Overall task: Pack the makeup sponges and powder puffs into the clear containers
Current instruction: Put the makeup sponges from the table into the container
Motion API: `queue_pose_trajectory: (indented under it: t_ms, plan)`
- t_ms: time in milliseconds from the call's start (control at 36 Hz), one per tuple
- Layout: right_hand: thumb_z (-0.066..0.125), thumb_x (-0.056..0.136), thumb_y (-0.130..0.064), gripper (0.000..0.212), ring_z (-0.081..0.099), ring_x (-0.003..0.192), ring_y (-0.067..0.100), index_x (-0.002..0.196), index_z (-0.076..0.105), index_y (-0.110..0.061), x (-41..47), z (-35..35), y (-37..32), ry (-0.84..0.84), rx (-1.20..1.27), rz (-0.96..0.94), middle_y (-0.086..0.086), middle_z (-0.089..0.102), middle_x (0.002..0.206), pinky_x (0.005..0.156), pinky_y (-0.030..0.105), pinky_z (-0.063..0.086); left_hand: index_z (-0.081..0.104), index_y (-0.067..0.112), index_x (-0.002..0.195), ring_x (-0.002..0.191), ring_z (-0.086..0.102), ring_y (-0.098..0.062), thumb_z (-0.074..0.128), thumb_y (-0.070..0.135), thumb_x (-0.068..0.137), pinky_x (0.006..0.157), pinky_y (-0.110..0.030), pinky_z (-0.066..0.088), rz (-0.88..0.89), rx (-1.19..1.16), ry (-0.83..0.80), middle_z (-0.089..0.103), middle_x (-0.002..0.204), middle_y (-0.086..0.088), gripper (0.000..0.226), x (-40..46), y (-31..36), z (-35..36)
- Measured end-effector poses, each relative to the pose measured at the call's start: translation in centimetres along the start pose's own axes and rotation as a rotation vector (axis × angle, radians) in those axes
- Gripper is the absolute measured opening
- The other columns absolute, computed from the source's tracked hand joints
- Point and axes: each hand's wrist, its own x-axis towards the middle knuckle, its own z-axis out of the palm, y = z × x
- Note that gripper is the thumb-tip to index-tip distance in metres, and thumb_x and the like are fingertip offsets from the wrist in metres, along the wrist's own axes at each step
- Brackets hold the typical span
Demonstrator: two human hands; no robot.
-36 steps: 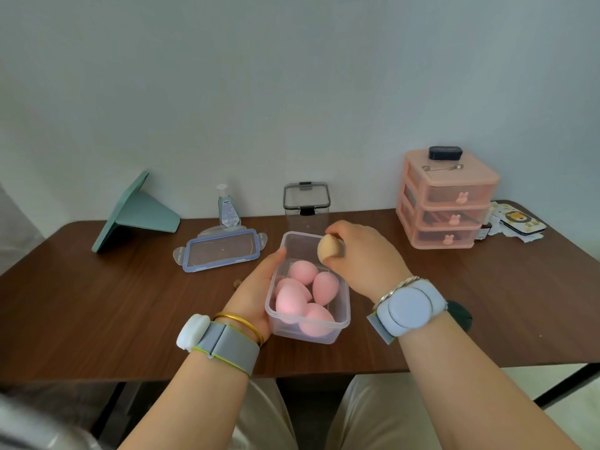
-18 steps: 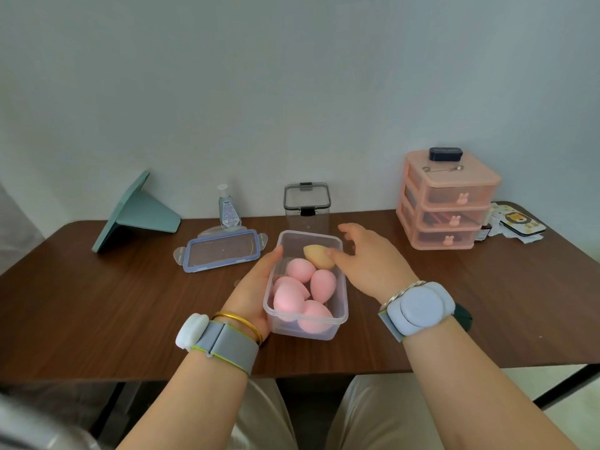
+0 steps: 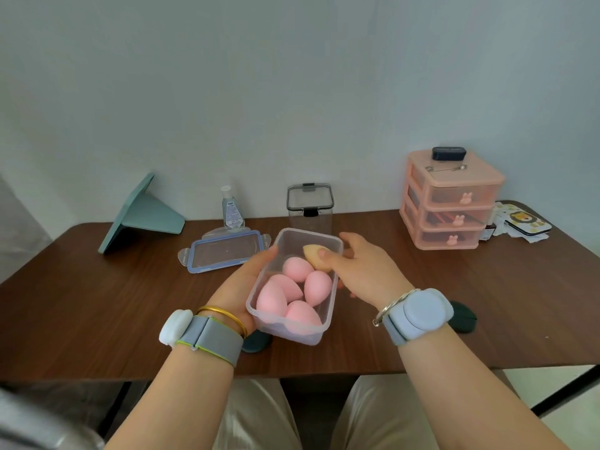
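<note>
A clear rectangular container (image 3: 292, 334) sits tilted in my left hand (image 3: 238, 287), which grips its left wall. Inside lie several pink egg-shaped sponges (image 3: 293, 269) and one beige sponge (image 3: 313, 254) at the far right corner. My right hand (image 3: 367, 271) wraps the container's right wall, thumb pressing on the beige sponge, fingers outside. One dark green powder puff (image 3: 256, 344) shows on the table under the container's near end. Another dark green powder puff (image 3: 462, 316) lies behind my right wrist. A tall clear container (image 3: 310, 206) with a black-rimmed lid stands behind.
The container's blue-edged lid (image 3: 224, 251) lies at the left, behind it a sanitizer bottle (image 3: 232, 211). A green stand (image 3: 143, 216) is at the far left. A pink drawer unit (image 3: 451, 203) and a lion-print tin (image 3: 522, 222) stand at the right.
The beige sponge went from my right fingers into the container. My right hand let it go, then came back with the thumb on it. The container's near end has risen and tilted.
</note>
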Motion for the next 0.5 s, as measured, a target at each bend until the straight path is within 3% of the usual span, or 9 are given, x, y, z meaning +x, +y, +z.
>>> queue_pose_trajectory:
  t_ms: [83, 167, 222, 389, 500]
  plan:
    - [0.046, 0.093, -0.052, 0.047, 0.066, 0.092, 0.014, 0.136, 0.047, -0.032, 0.1, -0.9, 0.4, 0.042, -0.108, 0.0, -0.007, 0.06, 0.123, 0.086, 0.03, 0.049, 0.068, 0.011, 0.106, 0.07, 0.074, -0.032, 0.052, 0.042, 0.095, 0.064, -0.043, 0.061, -0.029, 0.112, -0.037, 0.075, 0.09, -0.017, 0.037, -0.7, -0.2, 0.5]
    - [0.045, 0.098, -0.039, 0.029, 0.067, 0.075, 0.009, 0.112, 0.066, -0.026, 0.1, -1.7, 0.7, 0.003, -0.228, -0.009, -0.006, 0.07, 0.096, 0.077, 0.027, 0.051, 0.067, 0.013, 0.119, 0.094, 0.07, -0.034, 0.057, 0.045, 0.092, 0.092, -0.049, 0.053, -0.079, 0.157, -0.008, 0.073, 0.109, -0.017, 0.042, -0.6, -0.9, 0.6]
    - [0.044, 0.099, -0.035, 0.027, 0.067, 0.072, 0.009, 0.106, 0.068, -0.023, 0.1, -1.8, 1.1, -0.021, -0.247, 0.018, -0.005, 0.069, 0.087, 0.078, 0.031, 0.055, 0.063, 0.016, 0.127, 0.111, 0.063, -0.036, 0.061, 0.046, 0.09, 0.103, -0.053, 0.045, -0.104, 0.157, 0.015, 0.068, 0.122, -0.017, 0.048, 0.0, -1.1, 0.2]
    - [0.044, 0.1, -0.029, 0.027, 0.064, 0.084, 0.016, 0.11, 0.066, -0.016, 0.5, -1.6, 2.6, 0.056, -0.397, 0.115, 0.002, 0.068, 0.098, 0.085, 0.029, 0.052, 0.066, 0.008, 0.12, 0.114, 0.062, -0.037, 0.059, 0.047, 0.091, 0.102, -0.051, 0.046, -0.066, 0.097, 0.092, 0.068, 0.12, -0.021, 0.049, 0.5, -1.0, 0.5]
    - [0.053, 0.094, -0.022, 0.02, 0.061, 0.079, 0.016, 0.108, 0.065, -0.013, 0.8, -1.6, 3.8, 0.05, -0.484, 0.187, 0.003, 0.066, 0.094, 0.073, 0.024, 0.046, 0.064, 0.012, 0.115, 0.1, 0.068, -0.032, 0.067, 0.041, 0.088, 0.082, -0.044, 0.058, 0.154, 0.193, 0.305, 0.071, 0.11, -0.014, 0.039, 1.1, -1.0, 0.7]
